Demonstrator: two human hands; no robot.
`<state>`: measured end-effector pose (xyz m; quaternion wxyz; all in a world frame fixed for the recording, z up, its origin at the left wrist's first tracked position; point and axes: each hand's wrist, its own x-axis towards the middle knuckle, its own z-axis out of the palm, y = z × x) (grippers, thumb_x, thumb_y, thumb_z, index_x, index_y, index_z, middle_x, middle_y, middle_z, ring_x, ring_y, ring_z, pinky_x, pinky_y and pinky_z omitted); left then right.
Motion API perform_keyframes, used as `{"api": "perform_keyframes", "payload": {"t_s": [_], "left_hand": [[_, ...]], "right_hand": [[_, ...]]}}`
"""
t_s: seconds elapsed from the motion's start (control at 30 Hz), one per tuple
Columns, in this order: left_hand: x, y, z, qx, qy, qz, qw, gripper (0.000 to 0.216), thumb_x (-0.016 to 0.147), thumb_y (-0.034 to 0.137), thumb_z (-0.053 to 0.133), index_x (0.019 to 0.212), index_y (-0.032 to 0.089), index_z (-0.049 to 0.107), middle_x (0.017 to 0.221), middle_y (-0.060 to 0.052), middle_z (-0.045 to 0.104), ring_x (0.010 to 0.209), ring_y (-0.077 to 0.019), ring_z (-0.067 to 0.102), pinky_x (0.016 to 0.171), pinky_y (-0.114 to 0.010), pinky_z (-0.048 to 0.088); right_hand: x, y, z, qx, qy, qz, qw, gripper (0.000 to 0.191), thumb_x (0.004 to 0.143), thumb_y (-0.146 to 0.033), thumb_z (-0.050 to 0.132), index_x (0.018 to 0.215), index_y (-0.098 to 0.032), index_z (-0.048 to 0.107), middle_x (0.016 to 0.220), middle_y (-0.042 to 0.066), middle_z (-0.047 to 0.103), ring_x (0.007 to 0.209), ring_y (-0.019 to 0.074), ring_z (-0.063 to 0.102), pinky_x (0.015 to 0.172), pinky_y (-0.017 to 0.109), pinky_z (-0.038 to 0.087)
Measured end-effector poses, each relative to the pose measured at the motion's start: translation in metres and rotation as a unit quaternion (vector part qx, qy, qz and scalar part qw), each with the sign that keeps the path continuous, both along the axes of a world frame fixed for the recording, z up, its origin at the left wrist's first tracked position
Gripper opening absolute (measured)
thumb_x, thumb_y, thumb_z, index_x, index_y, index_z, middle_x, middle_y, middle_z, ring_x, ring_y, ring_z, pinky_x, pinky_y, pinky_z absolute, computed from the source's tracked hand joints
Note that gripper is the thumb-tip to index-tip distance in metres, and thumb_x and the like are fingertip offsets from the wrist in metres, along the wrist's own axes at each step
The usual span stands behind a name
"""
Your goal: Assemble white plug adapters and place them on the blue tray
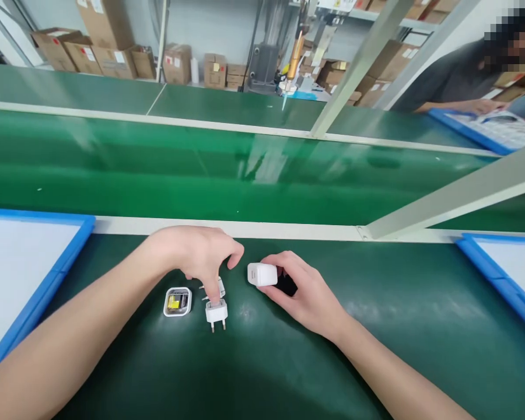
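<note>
My left hand (200, 256) reaches down to the green mat, its fingertips pinching a small white plug piece with two pins (216, 313). Another white plug part (220, 287) lies partly hidden behind those fingers. To the left lies an open white charger shell (177, 301) with yellow and dark components inside. My right hand (305, 294) holds a white charger housing (262, 274) just above the mat, with something dark in the palm behind it.
Blue-framed white trays sit at the left (35, 274) and right (503, 274) edges of the mat. A green conveyor belt (201, 169) runs beyond. Across it, another person leans over a blue tray (485, 131). Cardboard boxes (109, 52) are stacked at the back.
</note>
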<state>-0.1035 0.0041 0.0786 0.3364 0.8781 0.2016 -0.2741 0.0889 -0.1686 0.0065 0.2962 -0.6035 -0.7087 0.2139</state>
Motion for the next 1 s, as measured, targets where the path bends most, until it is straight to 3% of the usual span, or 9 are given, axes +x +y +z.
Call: {"api": "perform_keyframes", "payload": {"t_s": [0.1, 0.2, 0.33, 0.47, 0.67, 0.77, 1.0], "left_hand": [[0.001, -0.003, 0.0, -0.006, -0.017, -0.006, 1.0, 0.028, 0.068, 0.032, 0.073, 0.093, 0.023, 0.064, 0.089, 0.0, 0.07, 0.063, -0.0153, 0.062, 0.05, -0.024, 0.036], [-0.003, 0.001, 0.0, -0.046, -0.062, 0.017, 0.997, 0.009, 0.077, 0.028, 0.063, 0.082, 0.021, 0.062, 0.085, 0.0, 0.071, 0.062, -0.0147, 0.064, 0.052, -0.024, 0.041], [-0.007, 0.005, 0.005, -0.054, -0.12, 0.028, 0.991, 0.011, 0.085, 0.031, 0.06, 0.082, 0.02, 0.06, 0.082, 0.001, 0.071, 0.061, -0.0135, 0.065, 0.056, -0.024, 0.043], [-0.007, 0.004, 0.01, -0.085, -0.145, 0.055, 0.984, 0.014, 0.088, 0.036, 0.06, 0.088, 0.021, 0.058, 0.086, 0.002, 0.072, 0.067, -0.0132, 0.067, 0.06, -0.023, 0.045], [-0.007, 0.004, 0.011, -0.1, -0.173, 0.031, 0.979, 0.013, 0.089, 0.035, 0.061, 0.09, 0.022, 0.061, 0.085, 0.003, 0.071, 0.073, -0.0126, 0.065, 0.061, -0.022, 0.044], [-0.006, 0.003, 0.01, -0.127, -0.2, 0.027, 0.971, 0.013, 0.089, 0.034, 0.064, 0.09, 0.021, 0.064, 0.089, 0.003, 0.072, 0.081, -0.0131, 0.068, 0.068, -0.021, 0.047], [0.003, -0.006, 0.006, -0.19, -0.283, 0.021, 0.94, 0.01, 0.084, 0.025, 0.072, 0.086, 0.018, 0.066, 0.095, 0.0, 0.07, 0.086, -0.0137, 0.068, 0.075, -0.022, 0.052]], "right_hand": [[0.001, -0.001, 0.0, -0.014, 0.042, -0.028, 0.999, 0.022, 0.097, -0.033, 0.065, 0.115, -0.023, 0.058, 0.099, 0.005, 0.065, 0.083, 0.0204, 0.061, 0.069, 0.032, 0.05], [0.003, -0.002, 0.0, 0.005, 0.086, -0.037, 0.996, 0.025, 0.096, -0.032, 0.067, 0.117, -0.023, 0.059, 0.107, 0.005, 0.066, 0.089, 0.021, 0.062, 0.077, 0.034, 0.053], [0.003, -0.005, -0.002, -0.003, 0.152, -0.039, 0.988, 0.028, 0.097, -0.032, 0.067, 0.122, -0.024, 0.056, 0.118, 0.006, 0.065, 0.105, 0.0223, 0.064, 0.092, 0.037, 0.053], [0.0, -0.008, -0.001, 0.006, 0.198, -0.045, 0.979, 0.028, 0.097, -0.029, 0.067, 0.12, -0.024, 0.052, 0.111, 0.005, 0.065, 0.099, 0.0195, 0.066, 0.088, 0.034, 0.055], [-0.001, -0.014, 0.009, 0.068, 0.071, 0.005, 0.995, 0.027, 0.095, -0.019, 0.064, 0.121, -0.025, 0.058, 0.112, 0.006, 0.055, 0.086, 0.0172, 0.059, 0.073, 0.031, 0.054], [-0.004, -0.017, 0.011, 0.056, 0.028, 0.016, 0.998, 0.028, 0.095, -0.017, 0.061, 0.122, -0.024, 0.058, 0.111, 0.006, 0.05, 0.077, 0.0141, 0.054, 0.067, 0.029, 0.051], [-0.002, -0.015, 0.01, 0.008, 0.028, 0.037, 0.999, 0.032, 0.095, -0.029, 0.069, 0.125, -0.023, 0.057, 0.106, 0.006, 0.053, 0.085, 0.0181, 0.053, 0.072, 0.032, 0.048]]}}
